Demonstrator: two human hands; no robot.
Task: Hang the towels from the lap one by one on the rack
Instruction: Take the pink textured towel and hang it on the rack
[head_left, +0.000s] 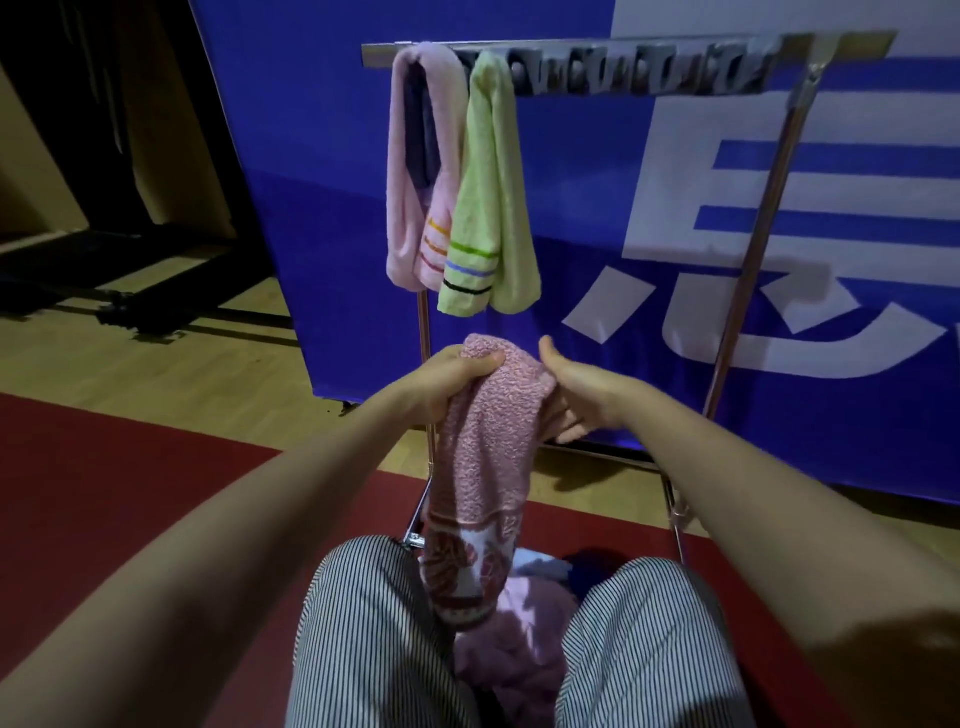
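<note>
A dusty-pink towel (485, 457) with a patterned red-and-white border hangs folded between my hands, its lower end reaching my lap. My left hand (447, 382) grips its top fold, thumb over the cloth. My right hand (576, 395) is beside the towel with the thumb up; its fingers reach behind the cloth and are partly hidden. Ahead stands a metal rack (649, 57). Over its top bar at the left hang a pale pink towel (415, 171) and a light green striped towel (488, 197). More towels (530, 613), pink, white and dark blue, lie bunched in my lap.
The rack's right post (763, 208) slants down to the floor, and its base frame (670, 499) lies just past my knees. A blue-and-white banner (727, 234) stands right behind it. A red mat (104, 493) covers the wooden floor under me. Dark furniture stands at far left.
</note>
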